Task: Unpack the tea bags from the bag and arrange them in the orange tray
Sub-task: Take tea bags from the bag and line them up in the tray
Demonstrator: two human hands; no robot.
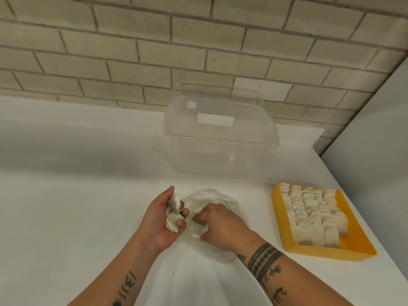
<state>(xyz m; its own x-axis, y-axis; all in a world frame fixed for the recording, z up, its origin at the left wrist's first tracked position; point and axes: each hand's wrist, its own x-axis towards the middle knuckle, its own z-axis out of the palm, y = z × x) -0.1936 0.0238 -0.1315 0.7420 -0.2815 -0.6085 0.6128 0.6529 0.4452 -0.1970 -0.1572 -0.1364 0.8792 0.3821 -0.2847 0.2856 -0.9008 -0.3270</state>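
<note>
1. We found the left hand (164,219) palm-up on the near side of the white counter (66,195), with its fingers curled round a small bunch of loose tea bags (173,214).
2. We found the right hand (220,226) just beside the left one, reaching down into the open mouth of the clear plastic bag (234,204).
3. The right fingers were curled inside the bag. We could not tell whether they gripped anything, because the hand and the crinkled plastic hid the contents.
4. The plastic bag lay on the counter between the two forearms, and the left fingertips touched its left edge.
5. We located the orange tray (355,230) to the right of the bag, apart from it and near the counter's right edge.
6. The tray held arranged tea bags (309,210) standing on edge in close rows. They filled most of the floor, leaving a bare strip along the right side and the near right corner.
7. We noted a clear plastic container (220,140) standing behind the bag, close to the tiled wall (132,51). White labels showed on its surface.
</note>
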